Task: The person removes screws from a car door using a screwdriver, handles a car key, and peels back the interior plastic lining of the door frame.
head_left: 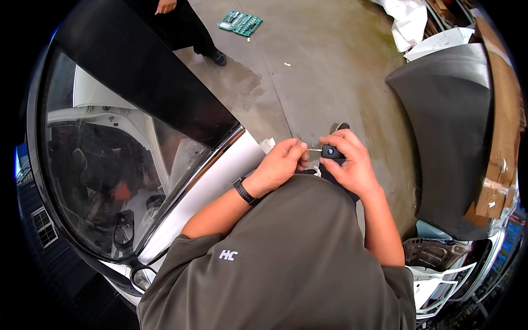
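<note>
My right hand [356,166] holds a small black car key fob [329,150] with a round emblem, thumb below and fingers above. From the fob's left side a thin, pale, blade-like strip [313,149] runs toward my left hand [281,165]. My left thumb and forefinger are pinched together at the strip's far end, which they cover. Both hands are in front of my body, beside the white car door [234,162]. A black band [243,191] is around my left wrist.
The car's window [104,148] and black pillar are close on my left. Another person stands beyond, with a shoe [218,57] visible. A green tool case [240,23] lies open on the wet floor [324,71]. At right are a dark grey body panel [451,121] and cardboard [503,115].
</note>
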A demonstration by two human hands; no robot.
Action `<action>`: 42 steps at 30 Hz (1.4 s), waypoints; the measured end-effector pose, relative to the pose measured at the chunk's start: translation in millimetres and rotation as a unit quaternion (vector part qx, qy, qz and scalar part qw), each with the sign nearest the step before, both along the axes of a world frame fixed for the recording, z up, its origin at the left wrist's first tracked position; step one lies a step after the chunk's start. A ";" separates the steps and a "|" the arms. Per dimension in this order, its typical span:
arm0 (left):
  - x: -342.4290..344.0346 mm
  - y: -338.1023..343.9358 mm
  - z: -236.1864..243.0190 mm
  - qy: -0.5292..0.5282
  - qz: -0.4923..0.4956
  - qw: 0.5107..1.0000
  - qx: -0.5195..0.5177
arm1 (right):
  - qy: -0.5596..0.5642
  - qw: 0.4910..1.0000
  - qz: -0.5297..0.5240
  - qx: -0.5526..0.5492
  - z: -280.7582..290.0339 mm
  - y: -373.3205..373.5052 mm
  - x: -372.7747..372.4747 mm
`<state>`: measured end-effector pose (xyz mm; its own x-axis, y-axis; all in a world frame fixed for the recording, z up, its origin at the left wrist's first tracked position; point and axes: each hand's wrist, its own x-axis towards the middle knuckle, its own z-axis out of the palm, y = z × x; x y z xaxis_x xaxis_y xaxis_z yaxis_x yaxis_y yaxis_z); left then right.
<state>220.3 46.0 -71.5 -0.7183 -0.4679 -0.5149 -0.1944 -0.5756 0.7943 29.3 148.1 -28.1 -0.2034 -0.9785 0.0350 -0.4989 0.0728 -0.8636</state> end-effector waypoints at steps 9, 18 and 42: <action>-110.4 -65.6 -14.6 0.006 0.150 0.989 -0.005 | -0.020 0.992 0.117 -0.031 -24.1 -120.5 -139.3; -221.8 -143.7 12.9 0.034 0.290 0.956 -0.026 | -0.383 0.900 0.182 0.098 -14.5 -239.8 -270.1; -119.6 -379.0 -3.2 0.037 0.522 0.852 -0.038 | -0.367 0.832 0.357 0.216 -30.5 -597.6 -136.2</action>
<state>100.7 -333.0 -74.7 0.0793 -0.9010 -0.4265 0.4437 -0.3512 0.8245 -106.9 -449.5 -58.6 0.6225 -0.7487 -0.2281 0.1013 0.3661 -0.9251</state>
